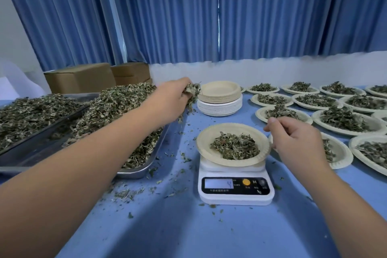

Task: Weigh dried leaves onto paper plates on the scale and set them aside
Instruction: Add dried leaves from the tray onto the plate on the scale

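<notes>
A paper plate [205,144] of dried leaves [234,146] sits on the white scale [235,195] on a blue-covered surface [188,228], with blue curtains [272,10] behind. The right hand [297,140] hovers just beside the plate's right rim, fingers loosely curled, nothing visible in them. The left hand [173,99], well apart by the heaped metal tray [134,173], grips a leaf clump [193,90].

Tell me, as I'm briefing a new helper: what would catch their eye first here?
First, centre: the round beige paper plate of dried green leaves on the white digital scale. Then the left hand gripping a clump of leaves beside the leaf-heaped steel tray on the left. Rows of filled paper plates cover the blue table's right side.
</notes>
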